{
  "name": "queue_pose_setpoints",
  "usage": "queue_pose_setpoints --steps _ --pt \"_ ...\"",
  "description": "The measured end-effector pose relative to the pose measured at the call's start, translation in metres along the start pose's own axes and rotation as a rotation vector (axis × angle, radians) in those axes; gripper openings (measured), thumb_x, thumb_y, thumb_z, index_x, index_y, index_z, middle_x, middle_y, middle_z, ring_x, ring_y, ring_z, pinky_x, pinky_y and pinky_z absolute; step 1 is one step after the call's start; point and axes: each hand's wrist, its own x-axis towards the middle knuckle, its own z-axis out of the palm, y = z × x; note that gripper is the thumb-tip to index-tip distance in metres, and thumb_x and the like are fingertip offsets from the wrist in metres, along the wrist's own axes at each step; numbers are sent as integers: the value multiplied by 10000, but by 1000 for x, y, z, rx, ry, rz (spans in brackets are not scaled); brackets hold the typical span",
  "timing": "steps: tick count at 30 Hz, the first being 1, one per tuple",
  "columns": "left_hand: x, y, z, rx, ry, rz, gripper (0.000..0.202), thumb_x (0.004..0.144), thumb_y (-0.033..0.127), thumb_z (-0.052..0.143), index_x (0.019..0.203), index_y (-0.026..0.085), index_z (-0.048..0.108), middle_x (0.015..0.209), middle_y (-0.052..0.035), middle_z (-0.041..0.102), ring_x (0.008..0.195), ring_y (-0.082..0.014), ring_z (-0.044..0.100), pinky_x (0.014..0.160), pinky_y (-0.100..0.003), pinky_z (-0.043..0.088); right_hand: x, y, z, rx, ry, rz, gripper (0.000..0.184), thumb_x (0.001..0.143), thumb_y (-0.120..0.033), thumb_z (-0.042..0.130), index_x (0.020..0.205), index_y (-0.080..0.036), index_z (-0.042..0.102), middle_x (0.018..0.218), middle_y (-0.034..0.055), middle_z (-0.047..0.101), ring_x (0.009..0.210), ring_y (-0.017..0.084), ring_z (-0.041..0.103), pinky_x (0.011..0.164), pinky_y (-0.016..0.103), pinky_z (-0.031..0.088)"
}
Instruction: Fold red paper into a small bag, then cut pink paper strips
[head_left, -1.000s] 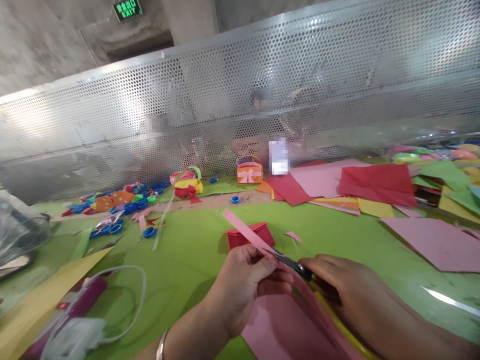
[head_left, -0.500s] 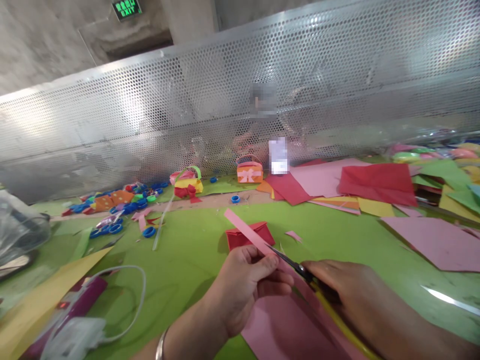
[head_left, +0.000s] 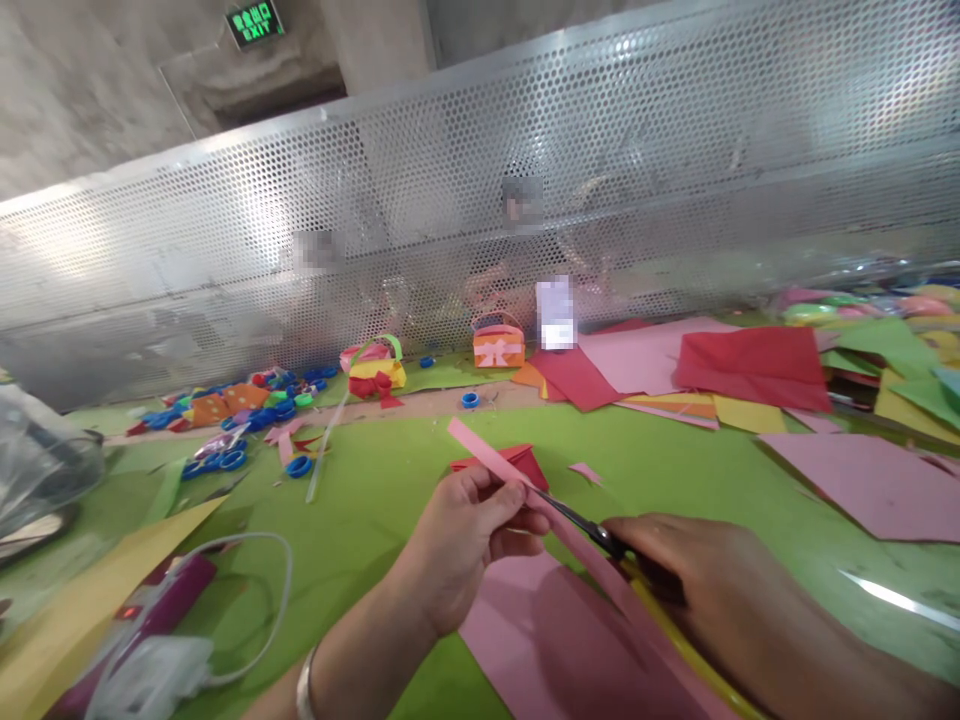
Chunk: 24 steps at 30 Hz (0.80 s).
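My left hand (head_left: 476,545) pinches a narrow pink paper strip (head_left: 480,447) between thumb and fingers. The strip's free end points up and left, and the rest runs down toward my right hand (head_left: 697,570). My right hand is wrapped round scissors (head_left: 600,533) with dark blades and a yellow handle. The blade tips lie against the strip, just right of my left fingertips. Below both hands is a larger pink paper sheet (head_left: 525,620). A folded red paper piece (head_left: 529,460) rests on the green table (head_left: 360,560), partly covered by my left hand and the strip.
Small paper bags, one yellow (head_left: 386,373) and one orange (head_left: 499,347), stand by the perforated metal screen (head_left: 420,200). Coloured paper sheets (head_left: 750,365) are piled at right. Blue-handled scissors (head_left: 217,460) and a power strip (head_left: 142,620) with a white cable are at left.
My left hand has slid left and slightly up, away from the blades. More of the strip shows between it and the scissors. My right hand has barely moved.
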Motion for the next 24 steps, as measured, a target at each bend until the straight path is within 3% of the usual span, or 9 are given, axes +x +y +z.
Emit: queue_pose_setpoints --steps 5,24 --pt "-2 -3 8 -10 9 -42 231 892 39 522 702 69 650 643 -85 700 525 -92 642 551 -176 547 0 -2 4 12 -43 27 200 733 -110 444 658 -224 589 687 27 680 592 184 620 622 294 510" --pt "-5 -4 13 -64 30 -87 250 888 20 512 696 61 667 624 -90 700 537 -107 653 566 -185 559 -1 4 0 -7 -37 -76 205 777 -132 476 761 -241 649 640 14 667 539 170 614 546 252 483"
